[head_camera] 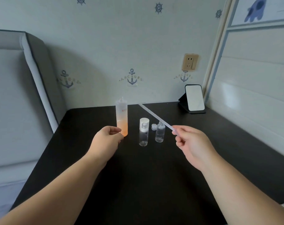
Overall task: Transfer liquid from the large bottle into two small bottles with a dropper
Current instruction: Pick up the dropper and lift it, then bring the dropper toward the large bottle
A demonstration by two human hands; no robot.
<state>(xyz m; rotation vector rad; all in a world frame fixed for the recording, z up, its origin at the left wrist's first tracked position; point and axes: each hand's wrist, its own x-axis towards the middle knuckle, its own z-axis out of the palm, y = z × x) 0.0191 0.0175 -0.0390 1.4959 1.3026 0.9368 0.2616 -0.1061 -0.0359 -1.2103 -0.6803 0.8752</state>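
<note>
The dropper (154,117) slants up and away from the right hand (192,143), pinched at its near end between thumb and fingertips. Just left of those fingers stand two small bottles (160,132), uncapped, caps (153,127) behind. The left hand (105,140) curls loosely beside the big bottle (121,116); whether it touches, I can't tell.

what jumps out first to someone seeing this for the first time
The tall large bottle with orange liquid at its bottom stands out on the dark table, left hand beside it. The right hand pinches a long clear dropper angled over two empty small bottles.
</note>
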